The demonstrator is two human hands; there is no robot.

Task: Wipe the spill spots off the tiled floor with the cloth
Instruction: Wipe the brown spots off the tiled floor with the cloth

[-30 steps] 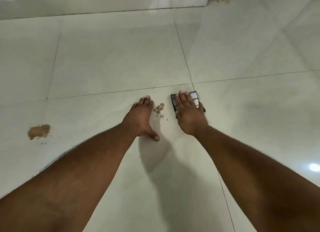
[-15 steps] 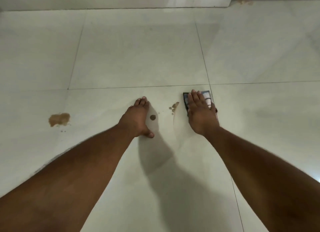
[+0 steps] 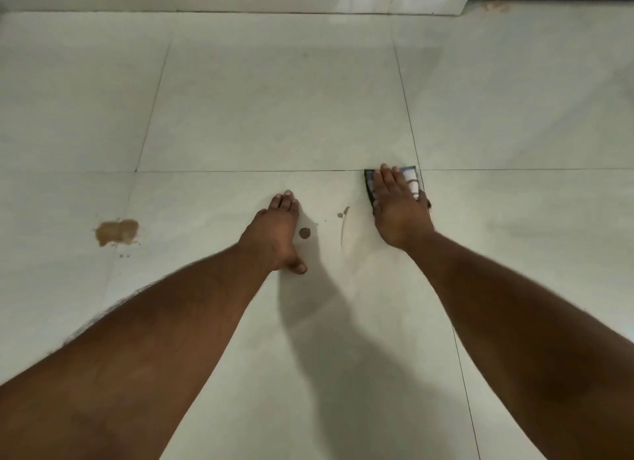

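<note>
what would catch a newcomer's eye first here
Two bare arms reach down onto the pale tiles: the right hand presses flat on a checked cloth by a grout crossing, and the left hand rests on the floor. A big brown spill sits far left, with small spots between the hands.

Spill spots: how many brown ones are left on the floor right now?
4: a large patch far left; a round spot beside the left hand; a small smear left of the cloth; a faint stain by the wall. Hands may hide more.
</note>
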